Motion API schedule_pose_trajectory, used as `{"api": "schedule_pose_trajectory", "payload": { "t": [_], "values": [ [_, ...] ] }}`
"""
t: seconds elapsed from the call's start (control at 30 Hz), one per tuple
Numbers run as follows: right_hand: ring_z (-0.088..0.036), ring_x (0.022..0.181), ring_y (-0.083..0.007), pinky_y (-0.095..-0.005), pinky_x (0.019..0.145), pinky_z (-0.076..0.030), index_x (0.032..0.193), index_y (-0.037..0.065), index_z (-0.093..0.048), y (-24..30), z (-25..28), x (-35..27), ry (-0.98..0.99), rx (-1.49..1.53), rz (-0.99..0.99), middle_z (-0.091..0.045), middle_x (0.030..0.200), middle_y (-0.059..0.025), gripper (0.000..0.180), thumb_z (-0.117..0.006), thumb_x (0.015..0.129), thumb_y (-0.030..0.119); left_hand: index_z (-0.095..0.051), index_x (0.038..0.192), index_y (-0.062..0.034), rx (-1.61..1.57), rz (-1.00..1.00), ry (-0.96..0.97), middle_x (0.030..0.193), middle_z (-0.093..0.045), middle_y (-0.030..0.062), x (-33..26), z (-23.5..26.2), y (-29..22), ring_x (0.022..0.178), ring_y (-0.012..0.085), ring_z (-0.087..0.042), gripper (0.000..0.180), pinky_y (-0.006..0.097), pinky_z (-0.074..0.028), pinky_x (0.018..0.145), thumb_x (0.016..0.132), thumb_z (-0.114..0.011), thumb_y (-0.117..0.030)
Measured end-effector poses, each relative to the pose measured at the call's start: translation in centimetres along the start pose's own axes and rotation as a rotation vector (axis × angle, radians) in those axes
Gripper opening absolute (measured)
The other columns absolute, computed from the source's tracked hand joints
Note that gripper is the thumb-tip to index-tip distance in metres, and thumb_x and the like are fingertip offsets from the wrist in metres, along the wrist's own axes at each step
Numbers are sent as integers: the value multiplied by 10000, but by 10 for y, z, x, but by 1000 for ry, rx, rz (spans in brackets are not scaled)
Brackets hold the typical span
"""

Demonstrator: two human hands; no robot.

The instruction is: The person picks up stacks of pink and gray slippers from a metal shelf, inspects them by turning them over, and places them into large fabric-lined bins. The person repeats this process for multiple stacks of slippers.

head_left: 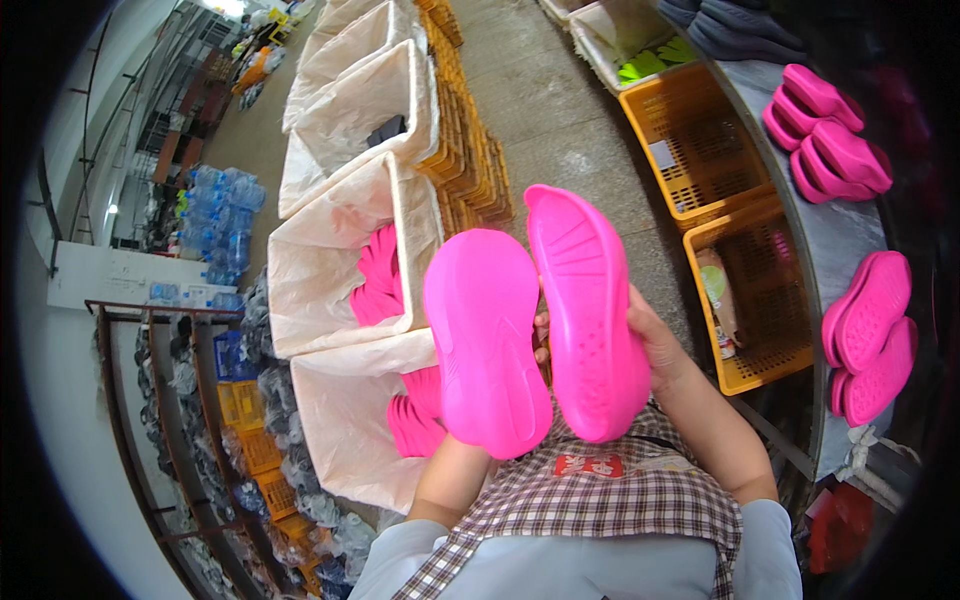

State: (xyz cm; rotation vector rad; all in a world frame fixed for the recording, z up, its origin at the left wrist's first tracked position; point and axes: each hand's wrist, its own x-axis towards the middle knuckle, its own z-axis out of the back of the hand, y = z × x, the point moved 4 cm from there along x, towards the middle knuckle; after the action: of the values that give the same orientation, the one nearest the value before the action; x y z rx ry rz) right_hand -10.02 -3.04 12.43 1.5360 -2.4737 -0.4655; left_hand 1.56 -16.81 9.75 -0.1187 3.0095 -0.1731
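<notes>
Two bright pink foam shoe soles are held up side by side in front of my apron. The left sole [487,340] shows a smooth, rounded face with a moulded groove; my left forearm runs up behind it and that hand is mostly hidden. A few fingertips of my left hand [542,338] show at its inner edge. Tilted on its side, the right sole [588,320] shows ridges toward its upper end and small dimples lower down. My right hand [655,343] is closed around its outer edge, thumb side showing.
Cloth-lined bins [345,255] on the left hold more pink soles [378,280]. Stacked yellow crates [465,150] stand behind them. On the right are yellow crates [700,235] and a grey table [800,225] with pink soles [870,335]. A rack [165,420] stands far left.
</notes>
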Motion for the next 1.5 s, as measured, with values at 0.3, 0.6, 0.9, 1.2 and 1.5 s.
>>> {"api": "schedule_pose_trajectory", "payload": {
  "t": [0.3,0.6,0.9,1.2,1.5],
  "values": [
    [-544,1171,-261,-399,937,-513,1435,46,-216,5,-12,0,-35,-3,-46,-447,1342,-192,844,-707,804,316,-372,1383,-58,141,-151,-125,1323,-465,132,-26,3,-12,1096,260,-547,531,401,-508,883,952,-520,-330],
    [-416,1280,-262,-418,1054,-375,1456,38,-162,-22,29,3,-112,-366,-177,-371,1407,-169,941,-758,768,276,-405,1359,-37,468,-230,-650,1267,-532,123,-35,10,2,1074,226,-577,472,347,-516,882,971,-507,-287],
    [-385,1267,-207,-346,1057,-340,1376,11,-263,-21,53,2,-172,-632,-192,-407,1348,-139,582,-556,954,285,-459,1312,-17,306,-136,-533,1259,-550,133,-15,19,-9,1097,248,-580,441,382,-509,923,969,-499,-292],
    [-520,1057,-177,-321,930,-409,1215,44,-512,127,-31,-133,-742,-1713,752,-544,1124,-67,379,-617,854,87,-458,1315,-24,337,186,-349,1258,-550,133,78,25,25,1100,247,-577,441,384,-503,931,968,-500,-294],
    [-563,1043,-328,-400,916,-458,1387,-49,-281,207,62,-373,-1867,-1276,560,-523,1204,-231,771,-695,792,212,-456,1318,-31,304,448,-218,1257,-550,133,109,10,67,1104,246,-574,441,387,-498,939,968,-500,-296]
  ]
}}
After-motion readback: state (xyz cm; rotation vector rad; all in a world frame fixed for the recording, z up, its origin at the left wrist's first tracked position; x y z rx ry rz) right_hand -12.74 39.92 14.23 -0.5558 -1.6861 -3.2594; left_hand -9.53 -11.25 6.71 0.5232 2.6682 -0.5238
